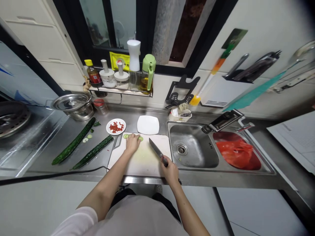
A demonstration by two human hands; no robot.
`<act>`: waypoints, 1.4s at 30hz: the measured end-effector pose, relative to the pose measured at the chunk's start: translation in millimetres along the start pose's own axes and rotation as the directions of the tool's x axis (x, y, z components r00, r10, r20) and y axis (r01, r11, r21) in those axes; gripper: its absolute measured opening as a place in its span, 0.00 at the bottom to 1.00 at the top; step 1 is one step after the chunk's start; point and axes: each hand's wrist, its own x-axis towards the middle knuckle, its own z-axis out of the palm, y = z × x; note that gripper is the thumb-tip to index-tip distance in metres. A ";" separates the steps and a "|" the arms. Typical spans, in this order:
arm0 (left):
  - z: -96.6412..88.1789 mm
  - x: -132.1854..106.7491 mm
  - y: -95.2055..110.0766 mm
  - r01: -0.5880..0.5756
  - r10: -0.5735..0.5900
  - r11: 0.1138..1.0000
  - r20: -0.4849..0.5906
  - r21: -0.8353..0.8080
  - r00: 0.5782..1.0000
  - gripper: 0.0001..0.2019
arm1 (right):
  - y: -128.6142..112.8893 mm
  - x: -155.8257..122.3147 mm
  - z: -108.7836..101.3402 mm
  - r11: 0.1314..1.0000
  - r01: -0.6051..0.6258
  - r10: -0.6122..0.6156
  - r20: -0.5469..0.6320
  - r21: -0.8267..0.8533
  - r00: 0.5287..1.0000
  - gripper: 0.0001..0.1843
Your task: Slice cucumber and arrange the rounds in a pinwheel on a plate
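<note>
My left hand (133, 143) rests on the far left part of the white cutting board (145, 160), fingers curled over several pale green cucumber slices (126, 136) that show at its edges. My right hand (170, 171) is closed round the handle of a dark kitchen knife (155, 149). The blade points away from me over the board, its tip a little right of the left hand. Two long whole cucumbers (73, 142) (93, 152) lie on the steel counter left of the board.
A small plate of chopped red chilli (115, 126) and an empty white dish (148, 125) stand behind the board. The sink (194, 149) is at the right, with a red basin (236, 154) beside it. A lidded steel pot (72, 105) and a shelf of condiment bottles (134, 65) stand at the back.
</note>
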 end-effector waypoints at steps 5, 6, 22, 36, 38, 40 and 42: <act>4.7 5.6 -2.4 -0.043 0.043 0.998 0.012 0.038 0.999 0.17 | 1.8 -1.8 -1.3 1.000 -0.014 0.013 0.010 0.012 1.000 0.22; 4.8 5.5 -2.2 -0.055 0.055 0.998 0.005 0.033 0.998 0.16 | 1.9 -2.2 -1.2 1.000 -0.016 0.016 0.013 0.011 1.000 0.22; -11.7 -29.5 -35.5 0.304 -0.270 0.904 0.152 -0.302 0.951 0.10 | -16.4 4.8 -0.5 0.937 0.248 -0.185 0.252 -0.245 0.950 0.19; -10.5 -37.5 -45.0 0.310 -0.304 0.945 0.069 -0.104 0.950 0.12 | -60.2 1.7 13.7 0.839 0.455 -0.280 0.481 -0.297 0.830 0.13; -9.1 -36.0 -46.1 0.327 -0.320 0.938 0.078 -0.116 0.944 0.11 | -60.6 2.6 14.9 0.829 0.471 -0.289 0.490 -0.301 0.822 0.13; -8.6 -34.7 -46.6 0.341 -0.332 0.931 0.087 -0.129 0.939 0.11 | -60.7 3.3 15.2 0.822 0.481 -0.293 0.497 -0.306 0.817 0.13; -9.0 -33.9 -46.4 0.349 -0.339 0.927 0.094 -0.138 0.936 0.10 | -61.0 3.6 15.0 0.818 0.482 -0.289 0.501 -0.313 0.816 0.13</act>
